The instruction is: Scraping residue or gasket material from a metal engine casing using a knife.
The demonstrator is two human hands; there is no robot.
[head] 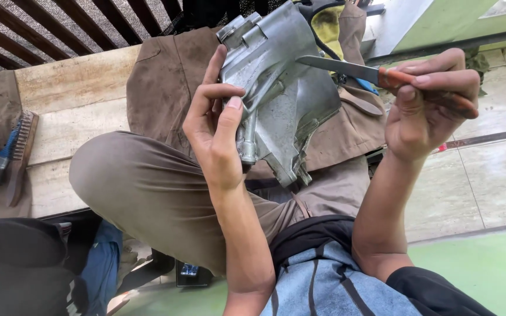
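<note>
Two hands work one grey metal casting [282, 88], held up above the lap. Left hand [218, 129] clamps its edge; right hand [434, 99] grips an orange-handled knife [346, 69], blade on the casting. Keeping the blade shallow likely scrapes best. Left of the casting, a wire brush [21, 152] lies on the bench.

I see no package, label, sign or screen anywhere around me here. Nothing I hold or sit beside shows a printed face that I can make out.
</note>
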